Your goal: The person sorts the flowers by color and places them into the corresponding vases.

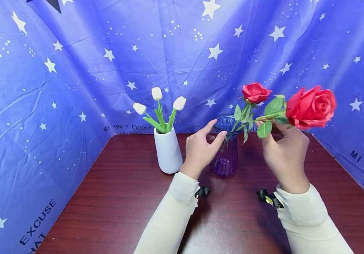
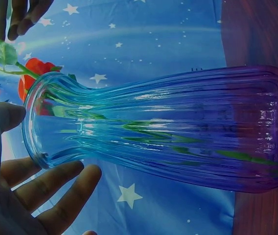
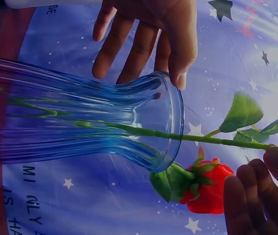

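A ribbed glass vase [image 1: 224, 164], blue at the top and purple below, stands upright on the table. My left hand [image 1: 201, 148] holds its flared rim, thumb on the near side and fingers around the far side. My right hand [image 1: 286, 155] pinches the green stem [image 3: 202, 140] of a large red rose [image 1: 312, 107]. That stem slants through the vase mouth, its lower part inside the glass. Another red rose [image 1: 255, 92] stands in the vase, leaning over the rim. Leaves partly cover my right fingertips in the head view.
A white vase [image 1: 168, 151] with several white tulips [image 1: 157, 94] stands left of my left hand. Beneath everything is a dark red wooden table [image 1: 121, 204]. Blue star-printed cloth [image 1: 169, 42] hangs behind and along both sides.
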`<state>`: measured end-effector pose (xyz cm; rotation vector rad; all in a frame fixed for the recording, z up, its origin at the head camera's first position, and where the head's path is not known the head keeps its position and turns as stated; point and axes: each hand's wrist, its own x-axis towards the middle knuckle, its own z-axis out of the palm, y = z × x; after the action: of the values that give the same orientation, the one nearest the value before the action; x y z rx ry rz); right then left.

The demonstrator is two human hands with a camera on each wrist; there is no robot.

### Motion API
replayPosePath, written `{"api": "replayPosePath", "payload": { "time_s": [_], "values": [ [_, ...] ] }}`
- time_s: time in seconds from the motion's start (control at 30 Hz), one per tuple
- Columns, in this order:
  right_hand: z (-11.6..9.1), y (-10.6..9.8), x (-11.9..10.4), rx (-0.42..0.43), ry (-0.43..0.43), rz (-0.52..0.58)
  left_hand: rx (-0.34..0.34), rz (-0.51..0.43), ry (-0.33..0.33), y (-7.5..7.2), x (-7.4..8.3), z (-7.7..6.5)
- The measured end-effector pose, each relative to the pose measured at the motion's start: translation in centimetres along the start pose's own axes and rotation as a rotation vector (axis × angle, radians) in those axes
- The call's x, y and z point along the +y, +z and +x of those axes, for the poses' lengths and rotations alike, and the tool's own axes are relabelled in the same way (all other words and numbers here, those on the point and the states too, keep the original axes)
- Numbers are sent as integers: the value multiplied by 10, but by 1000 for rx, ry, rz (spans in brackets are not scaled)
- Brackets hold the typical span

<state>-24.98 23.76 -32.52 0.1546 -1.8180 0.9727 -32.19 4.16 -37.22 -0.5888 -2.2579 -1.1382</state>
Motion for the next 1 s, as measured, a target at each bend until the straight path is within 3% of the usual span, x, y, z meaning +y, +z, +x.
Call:
{"api": "replayPosePath", "payload": {
  "time_s": [0.53, 1.0],
  "values": [
    [-4, 9, 8, -46, -91, -65, -9, 15, -6, -1, 3, -1],
    [-7, 16, 14, -27, -101, -75, -12, 23, -12, -2, 4, -1]
  ]
}}
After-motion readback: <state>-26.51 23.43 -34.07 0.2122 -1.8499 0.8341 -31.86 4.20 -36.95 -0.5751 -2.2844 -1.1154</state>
